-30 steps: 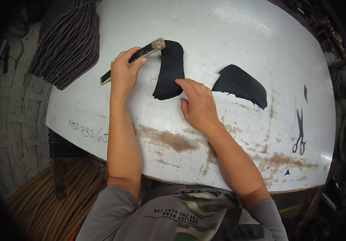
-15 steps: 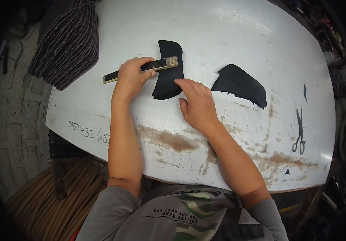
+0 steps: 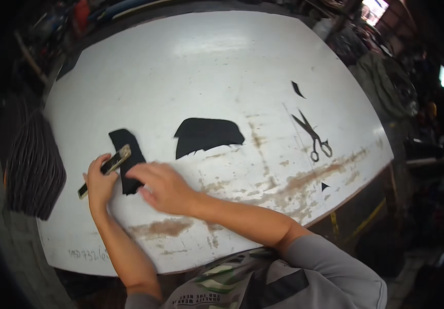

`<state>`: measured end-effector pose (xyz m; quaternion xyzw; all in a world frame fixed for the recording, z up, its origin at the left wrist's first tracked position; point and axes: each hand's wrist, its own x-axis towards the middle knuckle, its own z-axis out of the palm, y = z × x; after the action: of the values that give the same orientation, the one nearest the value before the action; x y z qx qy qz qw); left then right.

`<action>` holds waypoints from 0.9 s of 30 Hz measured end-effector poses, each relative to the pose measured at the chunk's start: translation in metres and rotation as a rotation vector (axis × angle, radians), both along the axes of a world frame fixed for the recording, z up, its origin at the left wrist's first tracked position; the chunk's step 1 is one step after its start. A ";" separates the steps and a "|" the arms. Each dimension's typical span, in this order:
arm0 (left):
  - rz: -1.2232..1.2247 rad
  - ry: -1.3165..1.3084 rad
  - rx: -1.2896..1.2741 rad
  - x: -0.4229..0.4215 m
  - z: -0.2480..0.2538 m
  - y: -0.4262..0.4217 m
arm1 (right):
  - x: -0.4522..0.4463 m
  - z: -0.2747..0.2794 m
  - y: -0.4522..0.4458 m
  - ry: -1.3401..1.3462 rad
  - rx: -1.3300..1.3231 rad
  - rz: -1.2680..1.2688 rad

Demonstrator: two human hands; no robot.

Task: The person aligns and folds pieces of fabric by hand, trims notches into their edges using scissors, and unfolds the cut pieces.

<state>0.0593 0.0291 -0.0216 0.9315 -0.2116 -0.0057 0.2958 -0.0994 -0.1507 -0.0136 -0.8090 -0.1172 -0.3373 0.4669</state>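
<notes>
My left hand [image 3: 101, 181] is closed round a dark, narrow tool [image 3: 113, 164] with a pale, worn end. That end lies over a curved strip of black fabric [image 3: 131, 181] on the white table. My right hand [image 3: 163, 188], slightly blurred, is at the strip's right edge with its fingers apart; whether it touches the fabric is unclear. Right of the strip lies a wider black fabric piece [image 3: 209, 135] with a ragged lower edge.
Slightly open scissors [image 3: 312, 135] lie on the white table [image 3: 196, 77], between two small black scraps [image 3: 297, 89]. At the left edge hangs a stack of dark, ribbed material [image 3: 34, 165]. Brown stains mark the near side.
The view has swung right, so everything on the table appears further left. My right hand's fingers have spread. The tool, first near the strip's top, has moved down over its middle.
</notes>
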 end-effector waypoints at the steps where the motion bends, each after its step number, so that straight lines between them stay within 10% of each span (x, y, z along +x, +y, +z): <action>1: 0.018 -0.087 -0.046 -0.002 0.005 -0.003 | -0.012 0.027 0.000 -0.020 0.046 0.115; 8: 0.019 -0.159 -0.587 -0.047 0.020 -0.062 | -0.143 0.202 -0.037 -0.035 -0.145 0.803; 13: -0.415 -0.180 -0.278 -0.108 0.006 -0.158 | -0.164 0.175 -0.014 -0.639 0.100 0.432; 20: -0.242 -0.152 -0.019 -0.105 -0.025 -0.192 | -0.191 0.175 -0.061 -0.677 -0.119 0.370; 25: -0.230 -0.170 0.097 -0.093 -0.052 -0.194 | -0.177 0.136 -0.125 -0.031 0.130 0.178; 27: -0.273 -0.108 0.014 -0.097 -0.042 -0.191 | -0.120 0.084 -0.138 0.007 0.077 -0.329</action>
<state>-0.0373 -0.1623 -0.0634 0.8951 -0.3518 0.0029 0.2740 -0.2191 -0.2886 0.0706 -0.8000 0.0312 -0.4106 0.4365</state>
